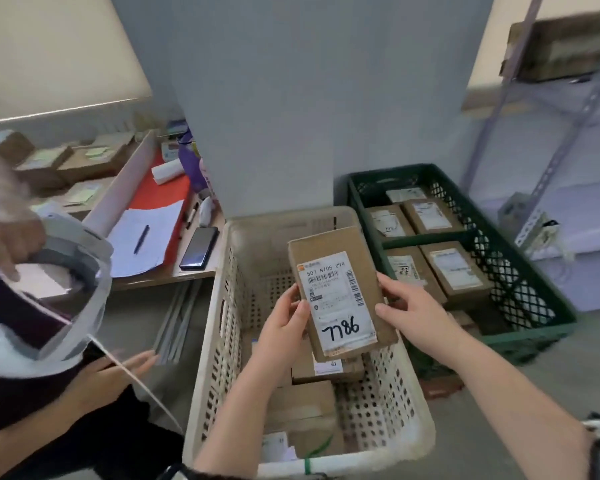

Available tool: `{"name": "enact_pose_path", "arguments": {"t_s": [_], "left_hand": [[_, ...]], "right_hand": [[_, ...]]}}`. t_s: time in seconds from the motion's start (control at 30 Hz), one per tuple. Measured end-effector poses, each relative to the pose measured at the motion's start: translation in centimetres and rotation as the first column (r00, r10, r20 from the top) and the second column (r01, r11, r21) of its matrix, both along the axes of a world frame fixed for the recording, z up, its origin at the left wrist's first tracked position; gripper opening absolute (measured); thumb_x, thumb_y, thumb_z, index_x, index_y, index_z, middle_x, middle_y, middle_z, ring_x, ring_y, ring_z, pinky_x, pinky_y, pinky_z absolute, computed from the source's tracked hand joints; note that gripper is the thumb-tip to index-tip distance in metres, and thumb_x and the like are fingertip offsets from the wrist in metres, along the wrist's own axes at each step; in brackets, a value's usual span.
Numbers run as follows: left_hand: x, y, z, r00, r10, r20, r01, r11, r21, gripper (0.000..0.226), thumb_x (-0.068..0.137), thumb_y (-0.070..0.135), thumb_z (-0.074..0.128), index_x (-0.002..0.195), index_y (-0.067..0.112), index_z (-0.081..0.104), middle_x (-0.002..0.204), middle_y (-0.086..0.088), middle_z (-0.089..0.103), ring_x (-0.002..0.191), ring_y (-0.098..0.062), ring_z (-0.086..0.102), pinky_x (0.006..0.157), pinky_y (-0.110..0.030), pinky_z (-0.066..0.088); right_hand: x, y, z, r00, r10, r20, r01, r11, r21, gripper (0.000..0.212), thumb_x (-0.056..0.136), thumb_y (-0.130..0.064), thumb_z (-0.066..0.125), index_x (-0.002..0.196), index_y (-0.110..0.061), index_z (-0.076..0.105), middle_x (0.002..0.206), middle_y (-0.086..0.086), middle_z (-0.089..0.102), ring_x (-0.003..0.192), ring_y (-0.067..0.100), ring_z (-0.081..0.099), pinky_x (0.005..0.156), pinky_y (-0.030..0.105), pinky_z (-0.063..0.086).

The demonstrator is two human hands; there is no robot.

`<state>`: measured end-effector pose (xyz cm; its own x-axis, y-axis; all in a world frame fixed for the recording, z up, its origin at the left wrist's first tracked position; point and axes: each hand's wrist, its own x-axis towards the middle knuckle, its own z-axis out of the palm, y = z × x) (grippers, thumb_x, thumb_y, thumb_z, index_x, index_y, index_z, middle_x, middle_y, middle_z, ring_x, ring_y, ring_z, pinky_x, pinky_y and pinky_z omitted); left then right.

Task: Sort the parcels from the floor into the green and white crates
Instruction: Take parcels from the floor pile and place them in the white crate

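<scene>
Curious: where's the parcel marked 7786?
The parcel is at the head view's centre, held by left hand and right hand over the white crate, left of the green crate.

I use the grey pillar (291,98) at centre as my landmark. Left of it stands a wooden desk (201,270). On the desk lie a red folder (160,192), white papers (153,233) with a dark pen (141,239) across them, and a black phone (199,248) nearest the pillar's base. A paper roll (167,170) and a purple bottle (189,164) sit just beside the pillar's left face. A white divider board (125,188) runs along the desk's far-left side. Below the desk I see grey metal bars (177,320). Far left of the pillar, another person (32,393) in dark clothing appears, blurred. Right of the pillar rises a slotted metal rack (564,147) bearing a brown box (561,46).
</scene>
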<state>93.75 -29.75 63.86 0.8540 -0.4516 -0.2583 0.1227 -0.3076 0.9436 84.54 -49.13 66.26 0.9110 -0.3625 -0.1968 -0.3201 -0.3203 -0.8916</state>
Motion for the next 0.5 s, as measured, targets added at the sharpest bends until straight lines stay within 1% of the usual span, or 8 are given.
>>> {"name": "enact_pose_path", "arguments": {"t_s": [0.07,0.13,0.23,0.27,0.33,0.4,0.47,0.5], "left_hand": [[1.9,-1.2,-0.3,0.999,-0.034,-0.019,0.034,0.999,0.020,0.045,0.100,0.036,0.043,0.143,0.034,0.035,0.113,0.010,0.066,0.084,0.001,0.061,0.055,-0.006,0.045],[3.7,-2.3,-0.6,0.997,-0.072,-0.025,0.072,0.997,0.037,0.044,0.099,0.037,0.044,0.143,0.034,0.036,0.111,0.012,0.067,0.076,0.004,0.062,0.056,-0.007,0.046],[6.1,-4.0,-1.1,0.992,-0.118,-0.032,0.120,0.992,0.049,0.045,0.098,0.036,0.045,0.142,0.034,0.036,0.106,0.015,0.067,0.072,0.008,0.064,0.056,-0.008,0.046],[6.9,-4.6,-1.2,0.991,-0.132,-0.039,0.134,0.990,0.052,0.045,0.099,0.036,0.045,0.142,0.034,0.036,0.105,0.015,0.068,0.073,0.009,0.064,0.057,-0.008,0.047],[8.1,-5.7,-1.8,0.987,-0.155,-0.051,0.159,0.985,0.070,0.043,0.099,0.036,0.043,0.142,0.034,0.036,0.100,0.019,0.069,0.073,0.009,0.064,0.056,-0.008,0.046],[8.9,-6.8,-2.2,0.984,-0.167,-0.058,0.171,0.981,0.091,0.043,0.099,0.036,0.043,0.142,0.033,0.037,0.095,0.024,0.069,0.072,0.013,0.062,0.055,-0.006,0.045],[9.5,-7.9,-2.4,0.981,-0.182,-0.062,0.188,0.975,0.117,0.045,0.099,0.039,0.043,0.143,0.034,0.036,0.093,0.032,0.066,0.079,0.018,0.060,0.056,-0.005,0.046],[9.8,-8.5,-2.6,0.980,-0.187,-0.063,0.194,0.973,0.127,0.046,0.098,0.041,0.043,0.143,0.035,0.035,0.092,0.036,0.064,0.083,0.018,0.060,0.058,-0.007,0.046]], "right_hand": [[1.3,-1.0,-0.6,0.999,-0.034,-0.030,0.034,0.999,0.022,0.057,0.094,-0.015,0.054,0.144,-0.034,0.034,0.136,-0.017,0.048,0.111,-0.003,0.044,0.060,0.001,0.040],[2.5,-2.0,-0.9,0.997,-0.052,-0.053,0.053,0.998,0.030,0.057,0.094,-0.017,0.055,0.144,-0.034,0.034,0.139,-0.016,0.046,0.115,-0.002,0.042,0.068,0.003,0.039],[4.2,-3.6,-1.3,0.993,-0.091,-0.073,0.095,0.994,0.053,0.057,0.094,-0.017,0.055,0.144,-0.034,0.034,0.141,-0.016,0.045,0.123,0.001,0.042,0.086,0.014,0.042],[4.6,-4.1,-1.4,0.992,-0.104,-0.078,0.109,0.992,0.070,0.058,0.094,-0.017,0.055,0.144,-0.035,0.034,0.140,-0.016,0.045,0.123,0.002,0.043,0.088,0.016,0.043],[5.3,-4.8,-1.9,0.990,-0.115,-0.085,0.123,0.988,0.096,0.058,0.094,-0.016,0.054,0.144,-0.036,0.033,0.136,-0.021,0.046,0.115,-0.005,0.045,0.079,0.009,0.041],[5.6,-5.4,-2.4,0.988,-0.119,-0.099,0.130,0.985,0.113,0.058,0.094,-0.017,0.054,0.144,-0.038,0.032,0.126,-0.030,0.046,0.108,-0.013,0.044,0.070,0.001,0.039],[5.9,-6.2,-2.7,0.985,-0.130,-0.113,0.145,0.981,0.128,0.058,0.094,-0.017,0.054,0.144,-0.038,0.031,0.116,-0.036,0.044,0.106,-0.015,0.047,0.065,-0.002,0.040],[6.1,-6.8,-2.9,0.984,-0.138,-0.116,0.153,0.979,0.138,0.058,0.094,-0.016,0.054,0.143,-0.038,0.032,0.112,-0.039,0.043,0.100,-0.019,0.048,0.063,-0.004,0.040]]}}
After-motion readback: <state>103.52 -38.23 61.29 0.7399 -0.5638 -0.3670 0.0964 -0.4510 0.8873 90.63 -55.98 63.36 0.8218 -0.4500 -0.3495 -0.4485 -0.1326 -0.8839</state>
